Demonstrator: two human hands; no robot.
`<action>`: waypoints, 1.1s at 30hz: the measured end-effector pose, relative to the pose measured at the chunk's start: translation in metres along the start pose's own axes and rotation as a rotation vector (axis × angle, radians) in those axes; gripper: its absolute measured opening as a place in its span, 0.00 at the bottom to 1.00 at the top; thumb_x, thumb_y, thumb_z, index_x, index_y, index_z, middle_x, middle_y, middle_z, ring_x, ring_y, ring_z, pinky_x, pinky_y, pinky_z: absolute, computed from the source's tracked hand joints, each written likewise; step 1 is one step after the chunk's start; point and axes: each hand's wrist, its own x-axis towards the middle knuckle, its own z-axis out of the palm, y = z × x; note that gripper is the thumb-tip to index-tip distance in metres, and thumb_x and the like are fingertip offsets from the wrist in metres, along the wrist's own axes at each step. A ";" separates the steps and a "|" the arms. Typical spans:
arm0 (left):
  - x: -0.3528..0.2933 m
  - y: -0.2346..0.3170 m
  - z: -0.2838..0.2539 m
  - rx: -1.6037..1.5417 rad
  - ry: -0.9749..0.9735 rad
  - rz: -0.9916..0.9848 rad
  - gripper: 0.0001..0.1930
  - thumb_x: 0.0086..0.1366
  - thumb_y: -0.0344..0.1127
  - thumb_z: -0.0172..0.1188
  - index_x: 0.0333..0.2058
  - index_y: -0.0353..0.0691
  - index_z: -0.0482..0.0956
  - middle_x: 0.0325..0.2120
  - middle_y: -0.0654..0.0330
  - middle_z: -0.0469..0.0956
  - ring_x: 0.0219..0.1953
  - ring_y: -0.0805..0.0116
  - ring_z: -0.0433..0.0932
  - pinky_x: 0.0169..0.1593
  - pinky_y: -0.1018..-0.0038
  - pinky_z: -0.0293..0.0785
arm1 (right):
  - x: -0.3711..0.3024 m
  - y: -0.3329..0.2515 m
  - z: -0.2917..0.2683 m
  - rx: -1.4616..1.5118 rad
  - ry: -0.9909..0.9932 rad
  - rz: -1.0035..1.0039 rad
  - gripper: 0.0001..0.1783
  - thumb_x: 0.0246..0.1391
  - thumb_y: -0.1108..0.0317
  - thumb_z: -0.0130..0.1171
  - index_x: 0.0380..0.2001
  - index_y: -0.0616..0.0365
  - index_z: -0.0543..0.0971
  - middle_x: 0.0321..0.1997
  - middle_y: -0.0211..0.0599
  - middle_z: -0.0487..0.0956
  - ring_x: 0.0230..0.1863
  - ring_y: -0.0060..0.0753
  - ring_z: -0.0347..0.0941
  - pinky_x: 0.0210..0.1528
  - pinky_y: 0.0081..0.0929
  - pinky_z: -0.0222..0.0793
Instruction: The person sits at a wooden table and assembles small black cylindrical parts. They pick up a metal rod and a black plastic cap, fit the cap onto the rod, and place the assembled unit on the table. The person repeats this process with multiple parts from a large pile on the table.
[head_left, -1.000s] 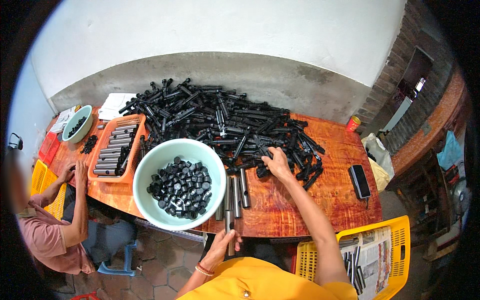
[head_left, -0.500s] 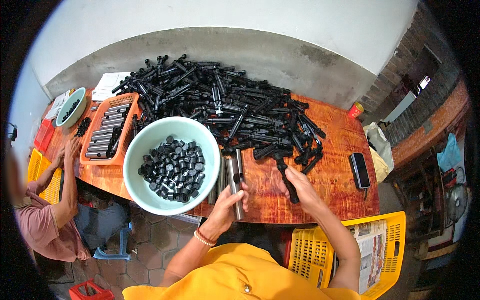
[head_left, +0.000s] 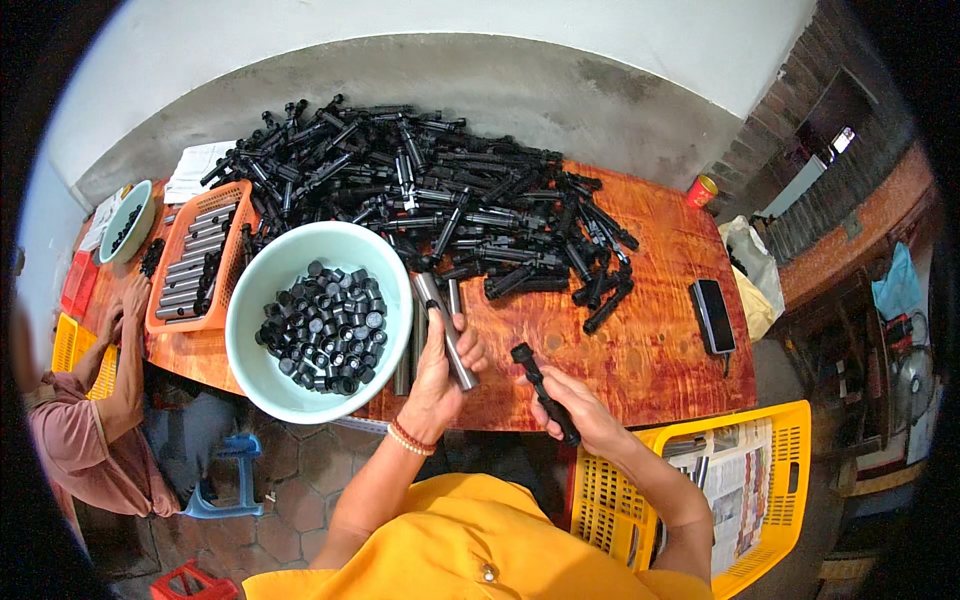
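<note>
**Tube and black part held at the counter's near edge**

At lower centre, the left hand [head_left: 437, 368] grips a grey metal tube [head_left: 446, 329]; the right hand [head_left: 585, 408] is closed on a black handle part [head_left: 543, 391]. Both sit beyond the counter [head_left: 660, 330] edge, so a slip could drop them. A red can [head_left: 702, 190] stands upper right; white papers [head_left: 197, 170] lie upper left.

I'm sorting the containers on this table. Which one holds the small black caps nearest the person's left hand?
The large pale green bowl, right beside the left hand. The orange tray holds grey metal tubes instead, and the small green bowl sits far off at the table's left end.
</note>
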 end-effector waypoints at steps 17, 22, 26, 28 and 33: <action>0.025 -0.018 0.014 -0.022 0.015 0.106 0.16 0.63 0.53 0.52 0.30 0.46 0.66 0.20 0.71 0.59 0.23 0.78 0.60 0.31 0.79 0.64 | 0.001 0.014 0.005 -0.147 0.079 -0.016 0.18 0.62 0.56 0.40 0.39 0.59 0.72 0.16 0.24 0.67 0.15 0.14 0.60 0.17 0.12 0.56; 0.024 -0.021 0.013 -0.006 0.046 0.142 0.17 0.63 0.54 0.52 0.30 0.46 0.66 0.20 0.70 0.59 0.23 0.77 0.60 0.31 0.79 0.64 | 0.001 0.019 0.011 -0.263 0.118 -0.054 0.17 0.62 0.56 0.42 0.36 0.58 0.73 0.15 0.23 0.65 0.15 0.14 0.59 0.17 0.14 0.55; 0.020 -0.030 0.018 0.074 0.018 0.169 0.17 0.63 0.54 0.52 0.30 0.46 0.65 0.20 0.69 0.60 0.23 0.77 0.60 0.31 0.79 0.63 | 0.005 0.025 0.013 -0.299 0.151 -0.050 0.17 0.62 0.56 0.42 0.35 0.59 0.73 0.14 0.24 0.65 0.15 0.16 0.60 0.17 0.16 0.56; 0.018 -0.031 0.020 0.146 0.001 0.196 0.17 0.64 0.54 0.51 0.30 0.46 0.65 0.20 0.68 0.60 0.23 0.76 0.59 0.30 0.79 0.62 | 0.005 0.025 0.014 -0.290 0.160 -0.036 0.17 0.61 0.56 0.42 0.34 0.60 0.72 0.14 0.24 0.65 0.15 0.17 0.60 0.18 0.17 0.56; 0.012 -0.030 0.030 0.253 -0.007 0.180 0.17 0.65 0.52 0.49 0.30 0.45 0.65 0.19 0.68 0.59 0.22 0.76 0.57 0.28 0.78 0.59 | -0.001 0.020 0.021 -0.314 0.192 -0.066 0.17 0.62 0.57 0.43 0.31 0.60 0.71 0.14 0.25 0.65 0.15 0.18 0.60 0.18 0.19 0.56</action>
